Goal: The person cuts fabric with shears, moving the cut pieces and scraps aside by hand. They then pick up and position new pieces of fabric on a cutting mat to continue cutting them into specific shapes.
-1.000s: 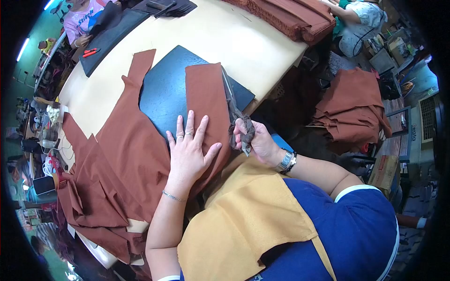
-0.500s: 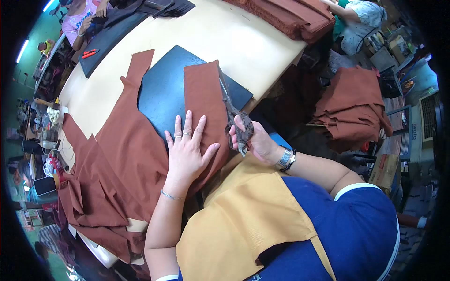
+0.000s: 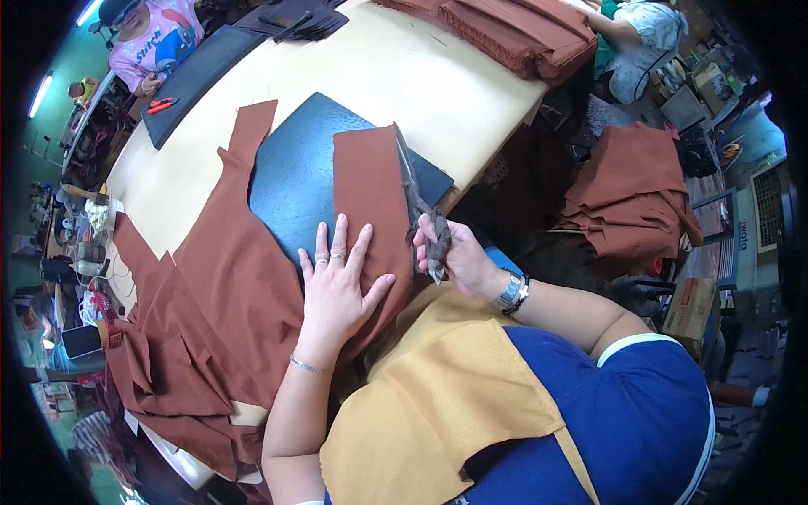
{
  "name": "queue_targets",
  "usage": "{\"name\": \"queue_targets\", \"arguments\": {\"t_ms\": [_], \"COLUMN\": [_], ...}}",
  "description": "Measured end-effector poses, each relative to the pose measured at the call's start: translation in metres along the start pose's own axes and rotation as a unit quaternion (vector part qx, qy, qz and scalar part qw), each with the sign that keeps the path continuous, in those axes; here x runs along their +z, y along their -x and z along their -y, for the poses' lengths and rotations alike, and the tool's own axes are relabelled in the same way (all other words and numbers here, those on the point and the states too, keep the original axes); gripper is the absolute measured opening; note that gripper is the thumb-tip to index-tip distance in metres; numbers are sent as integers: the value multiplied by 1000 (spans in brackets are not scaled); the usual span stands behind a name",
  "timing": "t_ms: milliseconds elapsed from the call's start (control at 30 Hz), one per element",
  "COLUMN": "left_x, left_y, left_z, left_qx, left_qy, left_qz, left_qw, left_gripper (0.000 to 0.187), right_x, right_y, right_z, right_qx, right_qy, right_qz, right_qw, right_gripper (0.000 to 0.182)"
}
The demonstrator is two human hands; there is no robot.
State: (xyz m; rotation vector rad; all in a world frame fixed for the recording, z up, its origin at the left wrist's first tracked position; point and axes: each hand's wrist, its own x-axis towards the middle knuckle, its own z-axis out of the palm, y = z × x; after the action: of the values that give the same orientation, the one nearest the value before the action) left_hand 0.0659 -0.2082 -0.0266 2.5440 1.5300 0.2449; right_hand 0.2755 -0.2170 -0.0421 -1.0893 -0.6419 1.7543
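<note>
My left hand (image 3: 337, 290) lies flat with fingers spread on a reddish-brown sheet of leather-like material (image 3: 370, 172), pressing it near the table's front edge. In my right hand (image 3: 467, 261) is a long thin metal tool (image 3: 434, 240), its grip wrapped in dark, ragged cloth. A pointed metal end sticks out below my fist, and the long narrow part runs up along the sheet's right edge. Under the sheet sits a dark blue-black board (image 3: 295, 168). More of the brown material (image 3: 210, 278) spreads in folds to the left of my left hand.
A thick stack of brown sheets (image 3: 513, 38) rests on the far side of the cream table (image 3: 404, 59). At upper left, a person (image 3: 156, 38) sits by another dark board (image 3: 202, 80) with a red cutter (image 3: 160, 105). Brown material (image 3: 627, 198) is heaped at right.
The person at upper left has leaned further into view, and their hands have drawn back from the dark pieces. My hands hold nearly the same pose; the view has shifted slightly.
</note>
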Motion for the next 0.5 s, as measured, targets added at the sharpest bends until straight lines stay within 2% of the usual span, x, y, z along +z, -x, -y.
{"name": "queue_targets", "arguments": {"t_ms": [500], "left_x": [-4], "left_y": [5], "left_z": [4], "left_qx": [14], "left_qy": [10], "left_qz": [13], "left_qw": [1000], "left_gripper": [70], "right_x": [-4], "right_y": [-7], "right_z": [3], "right_qx": [-14], "right_qy": [-20], "right_qz": [-10], "right_qw": [1000], "right_gripper": [29]}}
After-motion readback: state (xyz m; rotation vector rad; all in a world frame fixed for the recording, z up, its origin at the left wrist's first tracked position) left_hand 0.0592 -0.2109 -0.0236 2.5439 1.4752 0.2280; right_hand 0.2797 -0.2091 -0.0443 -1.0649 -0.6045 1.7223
